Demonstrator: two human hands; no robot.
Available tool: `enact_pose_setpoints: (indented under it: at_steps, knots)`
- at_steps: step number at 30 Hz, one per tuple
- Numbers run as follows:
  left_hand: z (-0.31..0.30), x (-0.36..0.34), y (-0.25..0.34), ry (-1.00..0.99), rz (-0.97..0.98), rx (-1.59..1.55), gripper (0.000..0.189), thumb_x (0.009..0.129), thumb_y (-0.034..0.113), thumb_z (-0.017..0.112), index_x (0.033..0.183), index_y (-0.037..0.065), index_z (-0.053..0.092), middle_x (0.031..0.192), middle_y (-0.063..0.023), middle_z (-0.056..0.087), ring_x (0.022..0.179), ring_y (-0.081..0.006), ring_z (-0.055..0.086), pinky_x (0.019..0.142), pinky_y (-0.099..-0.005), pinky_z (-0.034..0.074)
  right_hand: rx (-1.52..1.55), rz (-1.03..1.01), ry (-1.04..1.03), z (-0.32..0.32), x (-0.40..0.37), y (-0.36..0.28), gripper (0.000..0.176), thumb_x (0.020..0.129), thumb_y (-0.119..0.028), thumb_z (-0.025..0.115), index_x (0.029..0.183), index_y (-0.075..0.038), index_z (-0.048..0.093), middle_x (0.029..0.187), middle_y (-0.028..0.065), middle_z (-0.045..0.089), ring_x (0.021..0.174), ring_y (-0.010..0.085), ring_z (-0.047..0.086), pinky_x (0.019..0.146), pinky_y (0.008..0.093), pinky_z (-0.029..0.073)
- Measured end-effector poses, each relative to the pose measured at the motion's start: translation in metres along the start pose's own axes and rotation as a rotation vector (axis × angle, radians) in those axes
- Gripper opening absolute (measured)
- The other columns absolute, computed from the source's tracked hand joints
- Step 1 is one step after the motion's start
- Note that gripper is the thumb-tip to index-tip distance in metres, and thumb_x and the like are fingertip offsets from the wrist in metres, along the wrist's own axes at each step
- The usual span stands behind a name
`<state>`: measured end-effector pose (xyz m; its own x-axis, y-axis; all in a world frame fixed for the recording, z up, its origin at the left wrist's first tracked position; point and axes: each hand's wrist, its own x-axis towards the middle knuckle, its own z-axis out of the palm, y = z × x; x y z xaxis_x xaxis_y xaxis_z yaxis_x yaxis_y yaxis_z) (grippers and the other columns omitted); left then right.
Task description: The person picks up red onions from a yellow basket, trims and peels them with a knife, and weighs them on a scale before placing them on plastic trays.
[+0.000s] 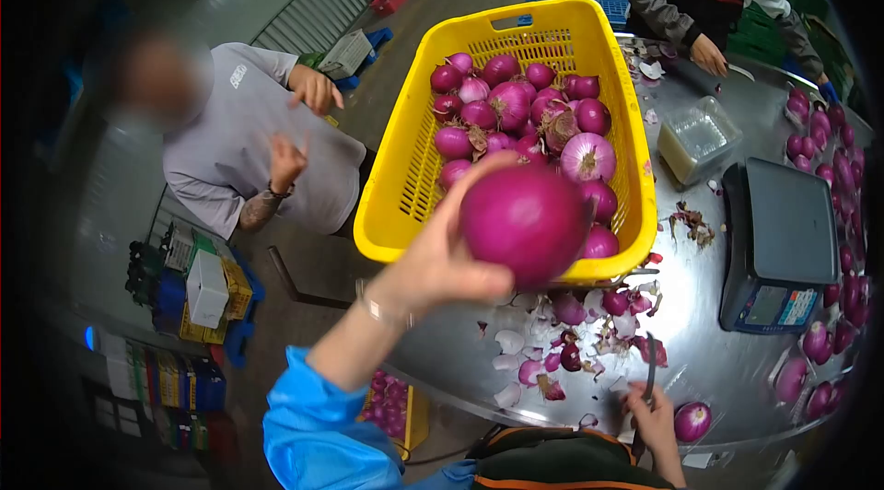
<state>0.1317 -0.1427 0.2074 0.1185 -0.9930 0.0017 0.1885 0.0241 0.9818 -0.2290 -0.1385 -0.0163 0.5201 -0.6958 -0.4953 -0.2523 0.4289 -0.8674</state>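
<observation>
My left hand (pixel 451 260) is wrapped round a large red onion (pixel 525 225), lifted in front of the near side of a yellow basket (pixel 643 168). Inside the basket lies a heap of red onions (pixel 509 106), some with dry roots. Low at the table edge, my right hand (pixel 656 421) grips a knife (pixel 651 366) with its dark, curved blade pointing up. Just right of that hand a single red onion (pixel 692 421) rests on the metal table (pixel 516 407). Onion skins and scraps (pixel 552 387) are scattered between the basket and the knife.
A black weighing scale (pixel 783 227) and a clear plastic tub (pixel 698 135) stand right of the basket. Packed onions (pixel 843 195) line the far right edge. One person (pixel 267 140) stands at left; another, a knife by their hand (pixel 709 55), works across the table.
</observation>
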Motion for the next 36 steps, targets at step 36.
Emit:
enact_pose_setpoints:
  at_steps: [36]
  knots:
    - [0.116, -0.187, -0.137, 0.224, -0.348, -0.605, 0.099, 0.07, 0.02, 0.08, 0.144, 0.008, 0.016, 0.141, -0.013, 0.031, 0.13, -0.0264, 0.035, 0.107, -0.0414, 0.032, -0.057, -0.52, -0.367, 0.057, -0.03, -0.1, 0.038, 0.078, -0.008, 0.072, 0.113, -0.002, 0.057, 0.078, 0.0045, 0.063, 0.062, 0.0081, 0.052, 0.059, 0.0221, 0.043]
